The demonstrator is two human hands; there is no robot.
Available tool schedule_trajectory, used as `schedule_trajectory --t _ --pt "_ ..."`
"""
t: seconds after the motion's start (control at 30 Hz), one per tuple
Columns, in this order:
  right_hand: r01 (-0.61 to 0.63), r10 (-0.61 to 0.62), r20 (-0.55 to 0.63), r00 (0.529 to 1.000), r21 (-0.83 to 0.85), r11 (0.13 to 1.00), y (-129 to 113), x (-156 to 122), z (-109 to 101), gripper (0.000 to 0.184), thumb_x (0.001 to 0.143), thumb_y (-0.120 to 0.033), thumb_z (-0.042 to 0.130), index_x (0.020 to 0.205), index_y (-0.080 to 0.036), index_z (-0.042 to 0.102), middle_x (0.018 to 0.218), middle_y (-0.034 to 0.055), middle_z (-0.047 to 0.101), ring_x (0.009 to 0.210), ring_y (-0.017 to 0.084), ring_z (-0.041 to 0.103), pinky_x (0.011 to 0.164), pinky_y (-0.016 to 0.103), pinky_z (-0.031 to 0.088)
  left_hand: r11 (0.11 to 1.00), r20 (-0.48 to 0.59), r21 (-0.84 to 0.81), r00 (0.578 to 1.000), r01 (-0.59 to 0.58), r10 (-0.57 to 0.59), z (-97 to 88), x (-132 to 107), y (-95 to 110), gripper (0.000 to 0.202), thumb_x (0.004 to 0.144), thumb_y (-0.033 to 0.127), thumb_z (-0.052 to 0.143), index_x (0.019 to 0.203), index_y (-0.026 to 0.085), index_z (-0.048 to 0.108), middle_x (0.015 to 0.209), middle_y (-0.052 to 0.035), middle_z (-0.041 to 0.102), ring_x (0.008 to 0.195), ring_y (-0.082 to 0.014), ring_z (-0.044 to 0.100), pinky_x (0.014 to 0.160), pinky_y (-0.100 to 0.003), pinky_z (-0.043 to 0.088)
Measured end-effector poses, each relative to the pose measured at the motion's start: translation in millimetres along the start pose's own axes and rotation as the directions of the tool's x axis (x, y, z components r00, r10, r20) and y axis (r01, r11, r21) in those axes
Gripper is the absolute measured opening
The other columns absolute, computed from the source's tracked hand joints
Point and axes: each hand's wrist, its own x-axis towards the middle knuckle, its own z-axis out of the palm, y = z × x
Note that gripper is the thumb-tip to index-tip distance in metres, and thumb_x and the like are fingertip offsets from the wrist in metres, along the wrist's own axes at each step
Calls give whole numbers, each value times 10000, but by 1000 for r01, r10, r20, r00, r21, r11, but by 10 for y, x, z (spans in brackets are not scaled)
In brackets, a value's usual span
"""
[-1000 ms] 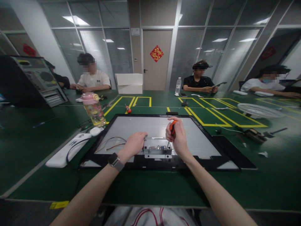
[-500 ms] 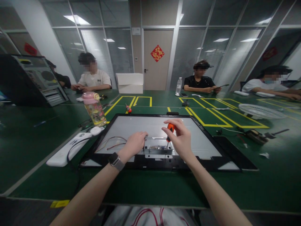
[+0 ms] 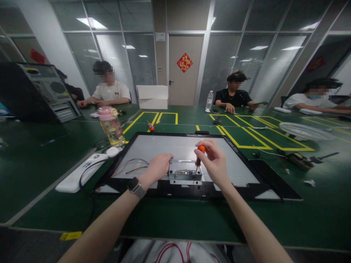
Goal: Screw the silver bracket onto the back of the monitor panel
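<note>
A flat display panel [image 3: 233, 157] with a black frame lies back side up in front of me. On its near middle part sits a metal bracket [image 3: 178, 176] with small parts in it. My left hand [image 3: 158, 166] rests at the bracket's left edge, its fingers bent together and holding it there. My right hand [image 3: 215, 162] pinches the orange handle of a screwdriver [image 3: 201, 149] between thumb and fingers. The screwdriver stands nearly upright, its tip down at the bracket's right end. Thin wires [image 3: 134, 164] lie on the panel left of my left hand.
Left of the panel are a white power strip [image 3: 79, 173] and a pink-lidded bottle [image 3: 111, 126]. A computer case [image 3: 41, 93] stands farther left. Right are a dark strip [image 3: 276, 179] and a white round guard [image 3: 305, 130]. Several people sit across the table.
My right thumb and fingers have closed in on the screwdriver handle from a looser, wider pose. My left hand stays at the bracket. A co-worker at the right has lowered one hand to the table.
</note>
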Motion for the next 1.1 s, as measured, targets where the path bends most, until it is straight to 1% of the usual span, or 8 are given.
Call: schedule_trajectory --t 0.07,0.13,0.23,0.4,0.6,0.77,0.97,1.1 --pt "-76 77 -1 997 83 994 7 -5 -7 43 814 -262 708 857 -267 706 860 14 571 818 170 569 723 321 475 1000 -1 5 1000 0 0 7 3 -3 368 913 94 380 1192 153 611 1142 -120 693 1075 -227 641 950 -355 479" --pt "-193 184 67 981 163 968 17 -10 -22 108 866 -320 655 946 -277 715 845 16 595 778 163 578 661 301 471 1000 -5 5 1000 -1 1 12 5 -6 372 909 90 379 1192 152 612 1145 -120 693 1070 -229 644 947 -358 481" --pt "-297 263 148 953 301 906 27 -12 -33 209 931 -373 555 1056 -273 688 892 29 642 806 166 613 743 328 496 1000 -8 -2 1000 -3 3 15 9 -9 371 905 87 381 1188 150 613 1146 -120 693 1085 -227 639 957 -353 477" --pt "-278 262 93 961 360 891 30 7 -37 142 868 -379 645 873 -248 698 842 13 626 793 157 600 734 298 511 1000 8 -3 1000 1 -1 1 8 -6 365 911 92 383 1186 164 611 1149 -112 692 1090 -218 638 963 -343 472" --pt "-265 257 67 964 299 917 59 40 -80 200 923 -399 558 987 -249 673 847 28 661 748 162 637 691 319 536 1000 6 -1 1000 -8 8 -6 0 -3 369 916 91 374 1195 151 608 1135 -125 692 1082 -225 637 955 -350 472" --pt "-208 210 12 978 207 956 96 43 -117 164 879 -404 616 881 -248 667 836 28 648 811 184 641 742 341 542 1000 3 -1 1000 0 0 -22 -6 2 366 916 93 379 1193 161 607 1138 -113 692 1062 -225 640 935 -344 475" --pt "-276 258 101 961 283 919 99 53 -131 218 912 -414 569 1036 -257 656 864 33 680 800 181 663 765 363 548 1000 18 -19 1000 10 -9 -40 -5 14 364 915 91 380 1192 160 607 1147 -112 693 1069 -218 638 945 -337 469" --pt "-269 253 93 963 264 926 108 60 -136 197 897 -428 593 963 -263 677 907 27 663 838 180 653 808 367 544 1000 22 -25 1000 11 -11 -43 -6 15 368 918 94 373 1194 156 609 1149 -117 692 1077 -223 636 953 -348 468"
